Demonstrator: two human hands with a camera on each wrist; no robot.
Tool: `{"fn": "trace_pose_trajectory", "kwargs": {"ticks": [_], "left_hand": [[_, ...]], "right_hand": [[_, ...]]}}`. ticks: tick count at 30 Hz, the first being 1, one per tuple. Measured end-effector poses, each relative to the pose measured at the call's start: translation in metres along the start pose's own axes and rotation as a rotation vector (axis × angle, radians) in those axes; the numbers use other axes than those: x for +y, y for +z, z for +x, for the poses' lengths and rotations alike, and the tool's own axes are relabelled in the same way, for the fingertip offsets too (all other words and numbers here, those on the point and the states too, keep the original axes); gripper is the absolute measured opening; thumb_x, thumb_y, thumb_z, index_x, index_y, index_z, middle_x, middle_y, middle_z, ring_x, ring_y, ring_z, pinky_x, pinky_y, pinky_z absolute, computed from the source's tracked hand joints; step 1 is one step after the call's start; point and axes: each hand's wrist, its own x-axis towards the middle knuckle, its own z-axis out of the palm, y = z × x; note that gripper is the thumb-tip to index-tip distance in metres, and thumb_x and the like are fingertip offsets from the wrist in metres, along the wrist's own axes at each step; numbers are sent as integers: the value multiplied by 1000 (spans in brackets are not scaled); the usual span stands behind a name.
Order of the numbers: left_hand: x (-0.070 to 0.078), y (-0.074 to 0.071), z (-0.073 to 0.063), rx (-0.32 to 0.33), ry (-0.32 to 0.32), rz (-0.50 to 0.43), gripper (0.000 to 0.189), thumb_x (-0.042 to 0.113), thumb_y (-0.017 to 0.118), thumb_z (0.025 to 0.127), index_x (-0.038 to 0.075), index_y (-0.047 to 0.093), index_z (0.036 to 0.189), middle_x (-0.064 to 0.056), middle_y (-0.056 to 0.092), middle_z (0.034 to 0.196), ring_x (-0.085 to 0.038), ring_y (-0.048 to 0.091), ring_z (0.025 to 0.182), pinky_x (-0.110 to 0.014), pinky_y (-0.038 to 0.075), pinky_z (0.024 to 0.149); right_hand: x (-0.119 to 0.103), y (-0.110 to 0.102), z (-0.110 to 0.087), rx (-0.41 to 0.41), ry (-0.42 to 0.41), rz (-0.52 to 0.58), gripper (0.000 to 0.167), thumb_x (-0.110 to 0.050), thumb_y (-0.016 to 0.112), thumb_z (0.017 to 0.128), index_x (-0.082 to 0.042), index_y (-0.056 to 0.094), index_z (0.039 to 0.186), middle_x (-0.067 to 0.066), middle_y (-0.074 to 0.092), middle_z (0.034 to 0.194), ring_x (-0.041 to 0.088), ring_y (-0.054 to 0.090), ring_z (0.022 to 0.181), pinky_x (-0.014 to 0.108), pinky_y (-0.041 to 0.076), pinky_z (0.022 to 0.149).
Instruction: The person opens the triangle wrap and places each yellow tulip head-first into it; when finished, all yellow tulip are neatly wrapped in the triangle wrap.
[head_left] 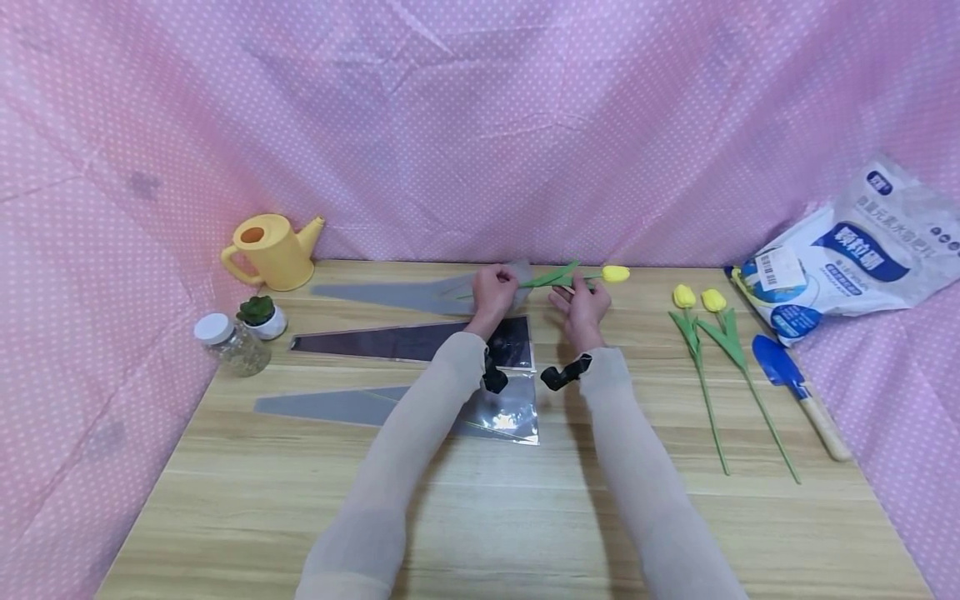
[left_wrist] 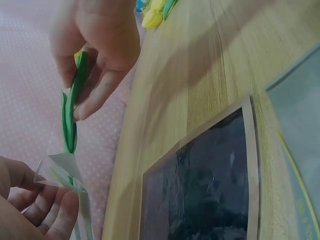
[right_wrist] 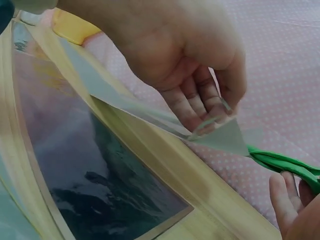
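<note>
While the table (head_left: 487, 517) is ending just beyond the left hand (head_left: 492, 292) and the right hand (head_left: 581, 308), the pink curtain (head_left: 480, 125) is hanging close behind that far edge, leaving little room there. Toward the person a wide stretch of wood is showing, and a narrower one is lying between the right hand and the two loose tulips (head_left: 688, 329).

The held tulip (head_left: 551, 277) is spanning both hands near the far edge, its long axis running left to right, roughly along that edge. Its yellow bloom (head_left: 616, 273) is pointing right, past the right hand, whose fingers and thumb are gripping the green leaves. Its stem is running left into the mouth of the grey sleeve (head_left: 390, 292), which the left hand is pinching; the sleeve's narrow end is pointing left.

Nearer the person, a dark sleeve (head_left: 375, 342) and a front sleeve (head_left: 322, 406) are lying flat, with the left forearm (head_left: 420, 408) crossing above and hiding part of both. At the left, the watering can (head_left: 276, 254), succulent (head_left: 257, 311) and jar (head_left: 243, 350) are standing near the sleeves' narrow ends. At the right, beyond the loose tulips, the trowel (head_left: 780, 362) and bag (head_left: 847, 258) are lining the side edge.
</note>
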Motion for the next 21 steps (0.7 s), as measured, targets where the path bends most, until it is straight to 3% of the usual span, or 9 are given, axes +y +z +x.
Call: {"fn": "trace_pose_trajectory", "kwargs": {"ticks": [2,7,15,21], "left_hand": [[1,1,-1,-4,-3,-2,11,5,64,85,3,75,85,-13,76,86,-19,66,75,-21,48,68],[4,4,-2,-4,-17,-5,11,6,64,85,4,75,85,-12,76,85,-17,65,74,-19,47,67],[5,2,-3,-24,-46,-27,10,9,65,88,5,74,88,-11,74,88,-17,63,77,-21,46,66],[6,2,-3,-14,-23,-30,10,8,65,88,4,74,87,-12,75,87,-18,64,77,-21,47,67]], "right_hand": [[1,0,0,9,-15,-5,11,-8,53,102,-7,49,92,16,66,98,16,73,65,26,60,54],[2,2,-1,-9,-16,-19,7,-5,56,100,-5,50,97,4,67,79,14,73,64,24,59,54],[-3,2,-1,-13,61,28,13,-12,55,101,-12,52,89,12,67,103,17,75,68,26,59,51],[-4,2,-2,-40,116,8,14,-9,57,100,-11,51,87,6,69,94,17,76,68,25,59,53]]}}
